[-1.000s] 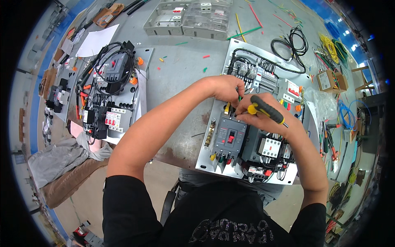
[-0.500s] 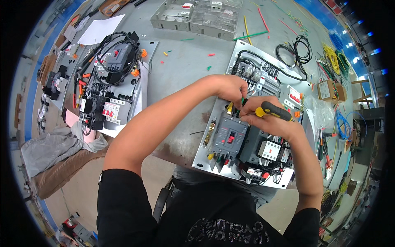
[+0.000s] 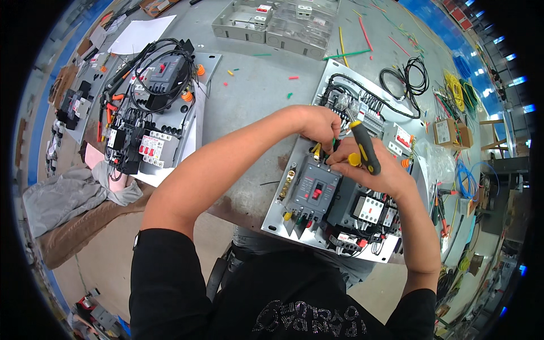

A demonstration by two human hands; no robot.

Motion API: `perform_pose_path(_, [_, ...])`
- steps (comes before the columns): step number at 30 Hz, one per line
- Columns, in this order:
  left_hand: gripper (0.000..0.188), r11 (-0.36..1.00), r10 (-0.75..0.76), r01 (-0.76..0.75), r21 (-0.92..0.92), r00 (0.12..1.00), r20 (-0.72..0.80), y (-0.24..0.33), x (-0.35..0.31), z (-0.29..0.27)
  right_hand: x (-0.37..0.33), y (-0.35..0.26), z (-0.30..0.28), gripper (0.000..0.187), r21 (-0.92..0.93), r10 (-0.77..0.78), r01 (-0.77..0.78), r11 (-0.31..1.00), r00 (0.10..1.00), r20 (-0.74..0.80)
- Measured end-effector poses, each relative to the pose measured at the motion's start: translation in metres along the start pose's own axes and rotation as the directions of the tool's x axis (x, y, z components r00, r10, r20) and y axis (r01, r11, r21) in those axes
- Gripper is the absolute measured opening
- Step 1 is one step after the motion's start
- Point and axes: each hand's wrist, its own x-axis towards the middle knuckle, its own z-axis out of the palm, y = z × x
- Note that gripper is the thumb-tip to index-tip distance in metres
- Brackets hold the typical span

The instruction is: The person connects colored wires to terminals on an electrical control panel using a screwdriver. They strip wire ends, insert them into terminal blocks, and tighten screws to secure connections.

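Observation:
On the metal mounting plate [image 3: 276, 218], a grey circuit breaker [image 3: 315, 188] with a red toggle sits in front of my hands. My left hand [image 3: 321, 126] is closed in a pinch at the breaker's far terminals, on a green-sleeved wire [image 3: 335, 143]; its tip is mostly hidden. My right hand [image 3: 378, 161] meets it there, thumb and forefinger close to the same terminal. A yellow-and-black screwdriver [image 3: 365, 148] lies across the right hand, its shaft toward the far side. Beside the wire stands a yellow-sleeved lug [image 3: 317, 151]. Right of the breaker is a white-topped contactor [image 3: 370, 208].
A second wired plate [image 3: 208, 63] lies at the left with black cables on it. Clear-lidded grey boxes [image 3: 272, 28] stand at the far side. A coiled black cable [image 3: 405, 82], a cardboard box [image 3: 452, 133] and wire coils [image 3: 455, 90] lie at the right.
The screwdriver has swung in my right hand, from pointing sideways to lying nearly front to back. Both hands stay at the breaker's far terminals.

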Motion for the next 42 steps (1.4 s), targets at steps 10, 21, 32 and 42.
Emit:
perform_pose_path(10, [0.052,0.986,-0.065,0.064,0.152,0.998,0.004,0.019,-0.001,-0.004,0.002,0.012,0.006,0.028,-0.272,-0.038,0.036,0.962,0.999,0.000])
perform_pose_path(21, [0.047,0.961,-0.135,0.126,0.246,0.991,0.020,0.012,0.016,0.001,0.001,-0.002,-0.004,0.019,0.050,0.048,-0.048,0.998,0.999,0.015])
perform_pose_path(32, [0.025,0.961,-0.215,0.200,0.189,0.975,0.063,0.035,-0.008,-0.007,0.000,-0.010,-0.004,0.025,0.119,0.285,-0.295,0.948,0.954,0.095])
perform_pose_path(42, [0.040,0.968,-0.183,0.168,0.184,0.981,0.065,0.039,-0.011,-0.005,0.003,-0.001,0.002,0.027,-0.062,0.083,-0.085,0.994,0.996,-0.041])
